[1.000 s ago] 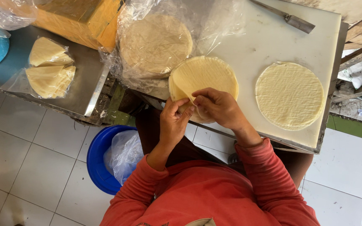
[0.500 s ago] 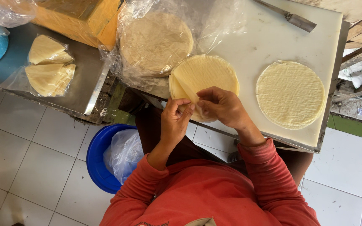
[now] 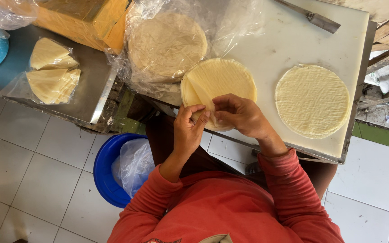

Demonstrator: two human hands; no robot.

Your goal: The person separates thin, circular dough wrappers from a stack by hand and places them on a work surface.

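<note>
Both hands pinching the near edge of a round wrapper stack on the white worktop, left hand at seven o'clock, right hand at five, single wrapper at three o'clock

A round wrapper stack lies on the board, left of a single wrapper, right of bagged wrappers.

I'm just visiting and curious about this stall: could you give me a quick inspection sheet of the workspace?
Surface: white board, worn at the edges.
Job's things: pale round wrapper stack, one sheet partly peeled up; single wrapper lying flat.
Clutter: bagged wrapper pile; folded wrappers in bag; knife.
Hands: left hand and right hand pinch the stack's near edge.
Cables: nothing seen.
Surroundings: blue bucket with plastic liner, tiled floor.
</note>
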